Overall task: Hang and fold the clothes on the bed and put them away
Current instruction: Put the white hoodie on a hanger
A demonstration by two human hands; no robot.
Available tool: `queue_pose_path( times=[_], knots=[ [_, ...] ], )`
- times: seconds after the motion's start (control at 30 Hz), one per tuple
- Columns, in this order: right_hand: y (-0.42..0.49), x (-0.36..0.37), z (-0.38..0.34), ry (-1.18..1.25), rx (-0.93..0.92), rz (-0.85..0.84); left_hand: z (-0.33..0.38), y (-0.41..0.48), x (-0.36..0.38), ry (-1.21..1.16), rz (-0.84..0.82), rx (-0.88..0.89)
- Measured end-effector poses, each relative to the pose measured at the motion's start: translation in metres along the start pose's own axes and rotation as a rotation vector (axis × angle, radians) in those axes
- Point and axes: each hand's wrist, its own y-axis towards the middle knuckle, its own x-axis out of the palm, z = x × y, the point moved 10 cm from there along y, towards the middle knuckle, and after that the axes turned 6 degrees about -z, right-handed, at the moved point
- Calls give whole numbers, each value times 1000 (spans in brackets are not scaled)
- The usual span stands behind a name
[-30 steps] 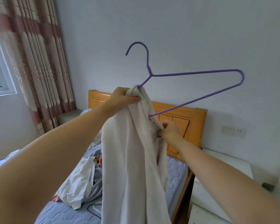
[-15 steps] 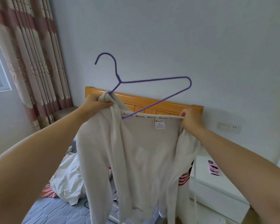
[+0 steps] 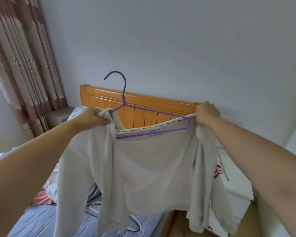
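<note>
Cardigan hangs spread in front of headboard, soft, light, floppy; best gripped at shoulder seams. Left hand clenches one shoulder plus purple hanger end; right hand pinches the other shoulder. More clothes below on bed.

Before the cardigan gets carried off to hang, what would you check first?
1. Left hand grips the shoulder: ok.
2. Right hand grips the other shoulder: ok.
3. Purple hanger inside the cream cardigan: ok on the left.
4. Hanger's right end under the fabric: not ok, it shows bare at the collar.
5. Hook free and upright: ok.
6. A rail to hang it on: cannot tell.
</note>
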Motion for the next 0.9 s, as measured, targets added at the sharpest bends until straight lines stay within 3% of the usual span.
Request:
queue_pose_path(
  times=[0.17, 0.33, 0.43, 0.53, 0.67, 0.77, 0.83, 0.9],
  knots=[
    [-6, 6, 6, -89, 85, -55, 13, 4, 22, 195, -62, 60],
    [-22, 25, 9, -258, 72, -185, 18, 3, 23, 469, 54, 95],
    [-33, 49, 21, -295, 95, -309, 8, 10, 17, 586, 44, 83],
    [-47, 67, 23, -259, 99, -455, 16, 12, 28, 768, 23, 89],
    [-43, 84, 2, -2, 74, -590, 41, 10, 47, 948, 10, 118],
    [-36, 84, -3, 108, 89, -614, 45, 6, 44, 906, 34, 103],
    [-35, 74, 0, -53, 106, -599, 45, 1, 38, 833, 85, 113],
    [-29, 60, -7, -108, 45, -460, 39, -2, 39, 822, 98, 117]
  ],
)
